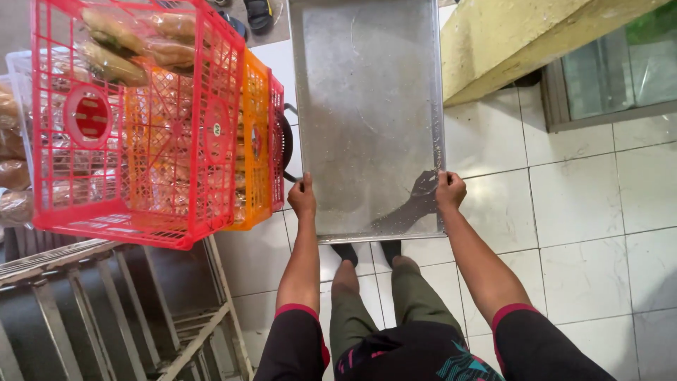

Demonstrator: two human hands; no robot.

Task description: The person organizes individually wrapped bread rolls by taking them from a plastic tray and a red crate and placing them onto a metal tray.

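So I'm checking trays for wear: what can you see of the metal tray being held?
The metal tray is a large, flat rectangle of dull grey sheet metal with a low raised rim. It carries nothing, and its surface shows scratches and curved scuff marks. It is held roughly level above the tiled floor, the left hand and right hand gripping its long edges near the close end.

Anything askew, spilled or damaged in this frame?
Nothing stands out. The metal tray is bare and scuffed, with no spill, held level at its near corners by the left hand and right hand. The red crate of wrapped bread sits upright.
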